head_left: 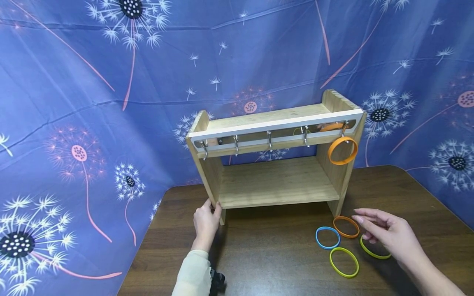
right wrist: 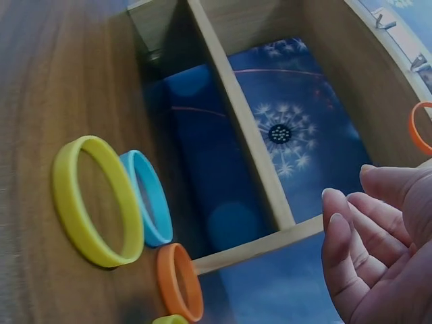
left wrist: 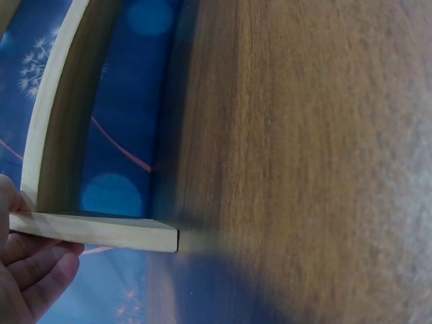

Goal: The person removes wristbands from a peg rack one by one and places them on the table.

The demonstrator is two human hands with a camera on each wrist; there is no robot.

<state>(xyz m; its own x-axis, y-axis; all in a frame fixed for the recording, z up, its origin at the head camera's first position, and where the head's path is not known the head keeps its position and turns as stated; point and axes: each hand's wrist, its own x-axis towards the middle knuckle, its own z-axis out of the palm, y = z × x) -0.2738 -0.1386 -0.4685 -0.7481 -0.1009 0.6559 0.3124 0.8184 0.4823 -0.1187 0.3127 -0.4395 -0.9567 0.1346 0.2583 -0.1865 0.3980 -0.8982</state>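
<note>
A small wooden shelf (head_left: pixel 277 181) stands on the brown table, with a row of metal hooks along its front rail. My left hand (head_left: pixel 207 224) grips the lower part of its left side panel (left wrist: pixel 101 231), thumb on one face and fingers on the other. One orange silicone wristband (head_left: pixel 341 163) hangs from the rightmost hook (head_left: pixel 345 128). My right hand (head_left: pixel 389 232) is in the air above the table, fingers loosely bent, holding nothing. Beneath and beside it lie a blue wristband (head_left: pixel 316 237), another orange wristband (head_left: pixel 349 236), and two yellow-green wristbands (right wrist: pixel 65 196), one partly hidden by the hand in the head view.
The other hooks (head_left: pixel 270 141) on the rail carry no bands. A blue cloth with dandelion prints (head_left: pixel 159 74) hangs behind the table (head_left: pixel 266 250). The shelf's right front leg (head_left: pixel 336 207) stands close to the orange band on the table.
</note>
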